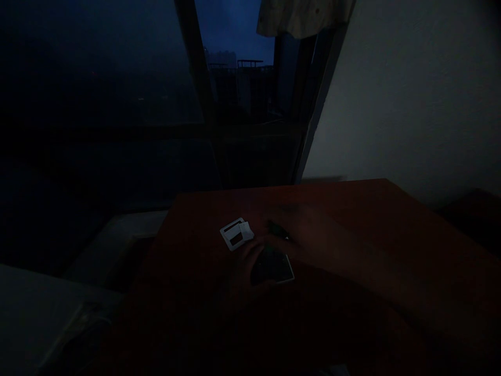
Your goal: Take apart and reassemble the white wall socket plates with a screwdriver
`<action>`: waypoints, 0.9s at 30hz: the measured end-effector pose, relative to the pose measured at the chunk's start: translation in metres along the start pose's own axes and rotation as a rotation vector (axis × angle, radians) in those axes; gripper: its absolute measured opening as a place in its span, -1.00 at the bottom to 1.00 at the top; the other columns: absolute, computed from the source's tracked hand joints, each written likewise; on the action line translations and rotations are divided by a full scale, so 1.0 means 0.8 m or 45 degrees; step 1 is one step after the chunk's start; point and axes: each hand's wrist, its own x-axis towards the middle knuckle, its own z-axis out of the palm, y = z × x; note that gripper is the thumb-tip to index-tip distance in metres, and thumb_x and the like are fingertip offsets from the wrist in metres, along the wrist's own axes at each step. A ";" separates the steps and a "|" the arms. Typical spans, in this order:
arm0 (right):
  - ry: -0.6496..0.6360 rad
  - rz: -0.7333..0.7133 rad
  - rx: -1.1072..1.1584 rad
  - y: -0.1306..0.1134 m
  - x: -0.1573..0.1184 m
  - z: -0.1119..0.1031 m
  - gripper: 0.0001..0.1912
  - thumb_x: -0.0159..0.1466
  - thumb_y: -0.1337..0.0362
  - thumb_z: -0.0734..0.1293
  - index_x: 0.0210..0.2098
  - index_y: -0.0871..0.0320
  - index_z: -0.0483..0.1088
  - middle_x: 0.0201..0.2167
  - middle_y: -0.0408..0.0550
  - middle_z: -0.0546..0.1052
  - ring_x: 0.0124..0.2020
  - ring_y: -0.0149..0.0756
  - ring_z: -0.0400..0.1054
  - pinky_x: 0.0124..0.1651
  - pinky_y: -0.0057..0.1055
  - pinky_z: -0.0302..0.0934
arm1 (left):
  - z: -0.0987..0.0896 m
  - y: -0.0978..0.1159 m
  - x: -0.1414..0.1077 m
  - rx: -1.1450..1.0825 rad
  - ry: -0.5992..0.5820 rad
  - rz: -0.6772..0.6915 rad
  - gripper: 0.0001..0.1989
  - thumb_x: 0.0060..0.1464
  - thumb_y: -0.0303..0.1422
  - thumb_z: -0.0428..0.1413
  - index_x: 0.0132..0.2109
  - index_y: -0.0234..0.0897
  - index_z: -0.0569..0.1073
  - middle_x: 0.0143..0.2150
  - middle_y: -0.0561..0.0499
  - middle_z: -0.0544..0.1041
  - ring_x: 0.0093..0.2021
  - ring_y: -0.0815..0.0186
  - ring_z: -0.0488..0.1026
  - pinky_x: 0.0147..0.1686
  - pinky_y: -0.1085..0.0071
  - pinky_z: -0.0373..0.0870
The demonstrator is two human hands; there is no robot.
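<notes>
In the dim light my left hand [248, 274] rests on the table, fingers and thumb curved around the edges of a dark, flat, square-cornered panel [274, 266] with a thin white rim. My right hand [303, 230] reaches in from the right, just above the panel, and is smeared by motion. Between its thumb and fingers shows a small dark green piece [277, 230], its kind too dark to make out. Left of the fingertips lies a flat white frame [226, 237] with openings, and a small white paper-like piece [246, 231] overlaps its right side.
The reddish-brown table [352, 203] stands against a pale wall [410, 94] on the right. A window [235, 36] with dark frames is behind it, with a cloth [305, 15] hanging at the top. A pale ledge [144, 224] runs past the table's left edge.
</notes>
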 end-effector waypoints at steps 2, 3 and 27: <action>0.000 -0.018 0.124 0.004 0.001 0.002 -0.88 0.27 0.29 0.27 -0.21 0.16 0.37 -0.31 -0.06 0.52 -0.35 -0.32 0.39 -0.34 -0.43 0.12 | 0.000 -0.001 0.000 0.000 -0.008 0.002 -0.22 0.03 -0.08 0.21 0.30 -0.23 0.10 0.34 -0.18 0.08 0.31 -0.02 0.05 0.26 0.02 0.10; -0.004 -0.034 0.189 0.006 0.001 0.002 -0.86 0.23 0.33 0.29 -0.19 0.15 0.37 -0.28 -0.07 0.52 -0.32 -0.32 0.40 -0.32 -0.43 0.15 | 0.000 -0.001 0.000 -0.001 -0.016 -0.003 -0.22 0.03 -0.09 0.21 0.30 -0.23 0.11 0.34 -0.18 0.09 0.31 -0.01 0.06 0.26 0.04 0.10; 0.604 0.654 0.480 0.107 -0.140 0.038 -0.85 0.22 0.22 0.28 -0.20 0.05 0.34 -0.25 -0.09 0.51 -0.21 -0.19 0.41 -0.24 -0.33 0.28 | -0.040 0.082 0.076 0.415 -0.352 0.215 -0.90 0.16 -0.42 0.09 -0.20 -0.21 0.50 -0.14 0.01 0.47 -0.15 0.27 0.42 -0.22 0.40 0.33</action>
